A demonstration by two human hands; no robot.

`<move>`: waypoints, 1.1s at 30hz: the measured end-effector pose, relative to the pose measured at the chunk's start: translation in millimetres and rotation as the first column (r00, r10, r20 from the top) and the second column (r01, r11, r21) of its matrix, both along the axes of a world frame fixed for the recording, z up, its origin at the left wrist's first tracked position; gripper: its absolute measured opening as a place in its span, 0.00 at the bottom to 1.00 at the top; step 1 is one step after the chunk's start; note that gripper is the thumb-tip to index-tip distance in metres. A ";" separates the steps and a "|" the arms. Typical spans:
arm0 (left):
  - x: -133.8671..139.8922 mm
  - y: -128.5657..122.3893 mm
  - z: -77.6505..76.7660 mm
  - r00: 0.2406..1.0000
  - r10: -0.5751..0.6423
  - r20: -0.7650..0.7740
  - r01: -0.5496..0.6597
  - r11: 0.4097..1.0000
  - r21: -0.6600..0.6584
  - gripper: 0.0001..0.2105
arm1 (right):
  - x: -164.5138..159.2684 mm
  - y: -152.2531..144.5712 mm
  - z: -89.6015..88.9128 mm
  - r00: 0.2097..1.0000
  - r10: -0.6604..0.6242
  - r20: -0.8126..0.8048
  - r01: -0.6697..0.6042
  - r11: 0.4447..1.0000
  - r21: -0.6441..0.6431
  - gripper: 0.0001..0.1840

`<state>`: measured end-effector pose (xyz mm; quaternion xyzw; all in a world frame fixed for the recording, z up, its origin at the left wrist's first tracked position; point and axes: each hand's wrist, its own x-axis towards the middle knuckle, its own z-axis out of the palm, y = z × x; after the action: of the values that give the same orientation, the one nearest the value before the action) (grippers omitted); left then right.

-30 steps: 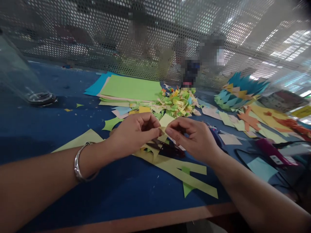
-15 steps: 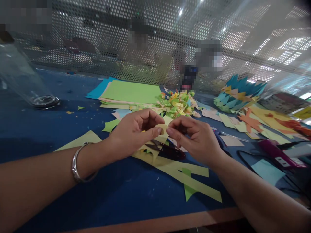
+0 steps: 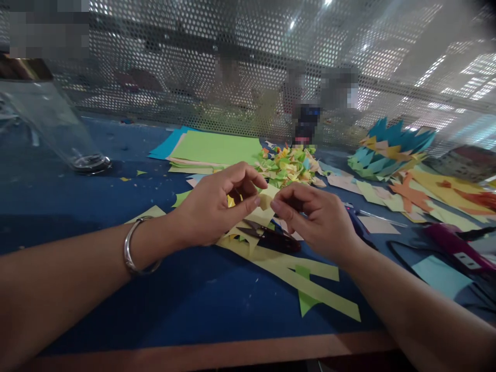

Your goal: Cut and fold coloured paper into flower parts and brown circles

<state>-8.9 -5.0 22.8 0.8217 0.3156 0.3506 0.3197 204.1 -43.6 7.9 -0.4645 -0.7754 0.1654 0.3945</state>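
Note:
Between my two hands is a small pale yellow paper piece (image 3: pixel 265 201), rounded along its edge. My left hand (image 3: pixel 217 204), with a silver bangle at the wrist, pinches its left side between thumb and fingers. On its right side, the thumb and forefinger of my right hand (image 3: pixel 315 217) close at the edge. Just below lie dark-handled scissors (image 3: pixel 273 238), partly covered by paper. Pale yellow paper strips (image 3: pixel 310 284) and a green scrap (image 3: pixel 307 305) spread out in front of them.
Behind my hands are a stack of green paper (image 3: pixel 220 147) and a heap of small cut scraps (image 3: pixel 289 165). A glass bottle (image 3: pixel 73 134) stands at the left. To the right are a folded-paper basket (image 3: pixel 391 150), a purple power strip (image 3: pixel 457 250) and cords. A perforated metal screen (image 3: pixel 174 77) rises behind.
The whole scene has shifted slightly right as the camera turned. My hands still hold the paper piece, which is now tilted differently, with my left fingers lifted a little higher.

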 end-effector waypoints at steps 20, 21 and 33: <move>-21.0 -3.8 7.9 0.997 0.047 -0.067 -0.069 0.919 -0.387 0.10 | -11.8 -3.0 0.0 0.972 0.122 0.203 -0.134 0.990 0.047 0.07; -17.8 -7.0 5.6 0.999 0.038 -0.017 -0.042 0.892 -0.450 0.10 | -12.1 -3.6 -0.3 0.970 0.105 0.217 -0.128 0.987 0.094 0.07; -11.2 -11.2 -6.5 0.971 0.157 0.181 -0.052 0.876 -0.479 0.10 | -17.9 -9.3 -2.0 0.955 0.038 0.295 -0.120 0.956 0.267 0.07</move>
<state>-20.1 -16.3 16.3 0.6586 0.3991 0.3666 0.5221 186.2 -52.9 5.9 -0.3910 -0.8579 0.0000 0.3333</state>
